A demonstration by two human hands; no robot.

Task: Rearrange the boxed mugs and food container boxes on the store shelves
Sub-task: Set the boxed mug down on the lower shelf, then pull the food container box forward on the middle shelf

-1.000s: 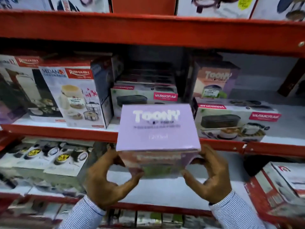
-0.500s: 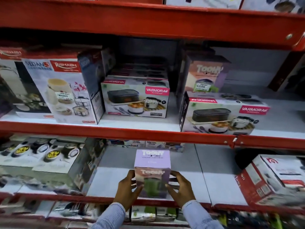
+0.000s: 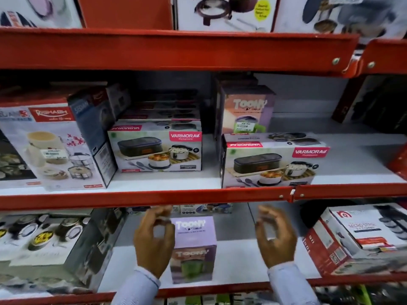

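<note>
lilac mug box (image 3: 193, 247) between open grips

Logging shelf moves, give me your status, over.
Left hand and right hand open, off the box. Purple Toony box upright on lower shelf, near front edge. Nothing blocking it.

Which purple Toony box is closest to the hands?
The Toony box on the lower shelf, standing between the left hand and right hand. The other Toony box sits one shelf up, behind a Varmora box.
</note>
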